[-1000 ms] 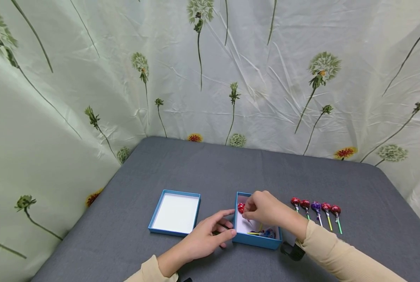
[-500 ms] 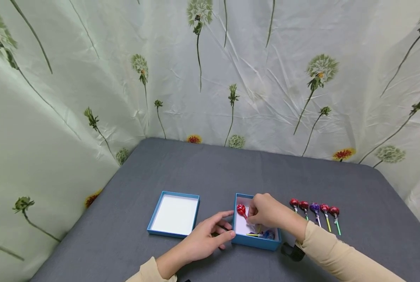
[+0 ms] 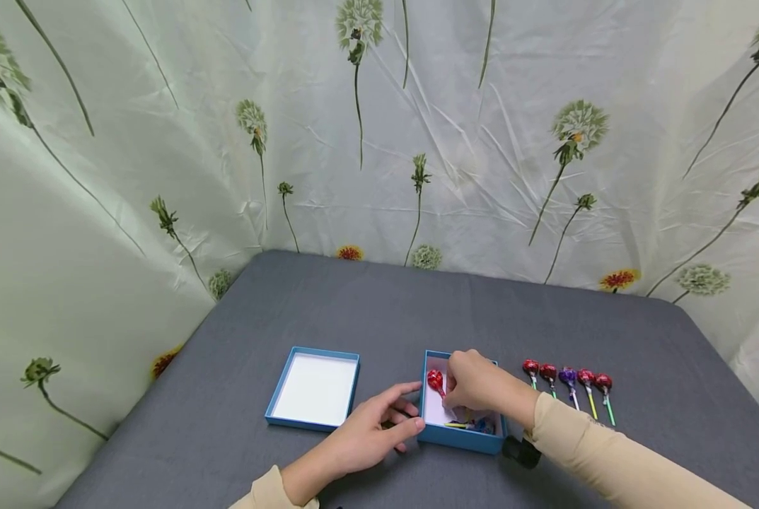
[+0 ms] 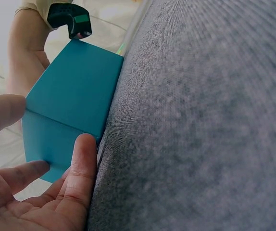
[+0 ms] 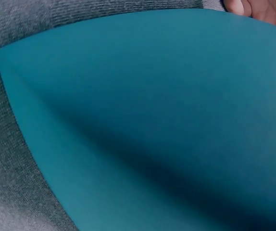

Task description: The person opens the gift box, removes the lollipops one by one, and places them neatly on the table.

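In the head view a blue box point(image 3: 460, 440) with a white inside stands uncovered on the table. A red-wrapped lollipop point(image 3: 435, 380) lies in its left part, and a blue-wrapped lollipop point(image 3: 484, 425) with a yellow stick lies near the front wall. My right hand point(image 3: 481, 382) reaches into the box and pinches the red lollipop's stick; its fingertips are partly hidden. My left hand point(image 3: 373, 431) touches the box's left side with fairly straight fingers, the thumb at the front corner. The left wrist view shows those fingertips on the blue box wall point(image 4: 75, 91).
Left of the box lies its blue-rimmed lid point(image 3: 315, 387), white inside up. A row of several lollipops point(image 3: 568, 376), red and purple, lies to the right, partly behind the right sleeve point(image 3: 570, 431). A flowered curtain point(image 3: 379, 141) hangs behind the grey table point(image 3: 366, 304).
My right hand has shifted along the red lollipop's stick, away from its head, which now shows fully. The left hand stays against the box.
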Demonstrator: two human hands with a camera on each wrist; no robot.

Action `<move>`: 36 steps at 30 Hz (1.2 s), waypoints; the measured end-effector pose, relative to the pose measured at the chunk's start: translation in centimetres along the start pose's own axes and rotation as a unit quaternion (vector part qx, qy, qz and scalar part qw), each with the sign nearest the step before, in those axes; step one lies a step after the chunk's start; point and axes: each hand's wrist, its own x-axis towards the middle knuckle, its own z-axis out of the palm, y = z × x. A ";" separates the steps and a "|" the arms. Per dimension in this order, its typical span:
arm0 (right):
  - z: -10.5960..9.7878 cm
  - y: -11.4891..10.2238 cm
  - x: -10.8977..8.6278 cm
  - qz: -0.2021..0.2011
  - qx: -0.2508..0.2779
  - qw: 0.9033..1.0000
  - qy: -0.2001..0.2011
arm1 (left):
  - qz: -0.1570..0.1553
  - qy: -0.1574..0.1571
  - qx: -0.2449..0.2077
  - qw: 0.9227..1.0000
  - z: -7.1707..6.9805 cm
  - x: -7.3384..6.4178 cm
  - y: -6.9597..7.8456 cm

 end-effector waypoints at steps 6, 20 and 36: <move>-0.5 0.1 0.0 0.000 -0.006 1.000 -0.008 | -0.004 -0.001 0.003 1.000 0.0 0.1 0.1; -2.7 0.4 -1.0 -0.029 -0.006 0.998 -0.049 | -0.009 0.003 0.007 1.000 0.0 0.1 0.0; -3.7 1.1 -1.7 -0.023 0.050 0.995 -0.079 | -0.002 0.006 0.005 1.000 0.1 0.1 0.1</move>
